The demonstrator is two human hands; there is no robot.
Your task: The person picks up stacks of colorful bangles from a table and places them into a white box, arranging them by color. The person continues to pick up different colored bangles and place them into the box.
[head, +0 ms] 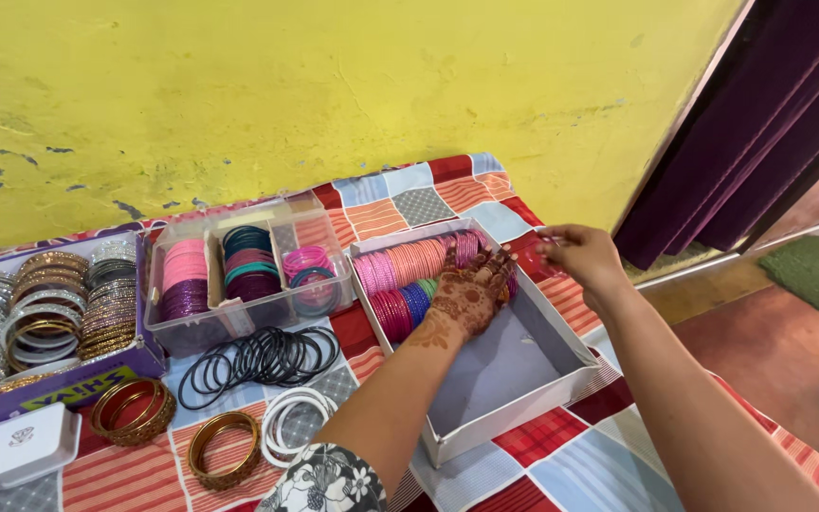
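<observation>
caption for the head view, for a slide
Left hand rests on bangles in a white box; right hand holds a red bangle.

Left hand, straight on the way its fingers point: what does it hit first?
The left hand points away from the camera, into the white box. Its fingertips already seem to rest on the row of pink and purple bangles; behind those comes the box's far wall, then the yellow wall. Depth is uncertain.

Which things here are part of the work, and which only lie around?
In use: left hand, right hand, white box, bangle rows.
Lying about: clear organizer, black bangles, gold bangles, white bangles, silver bangle tray.
</observation>
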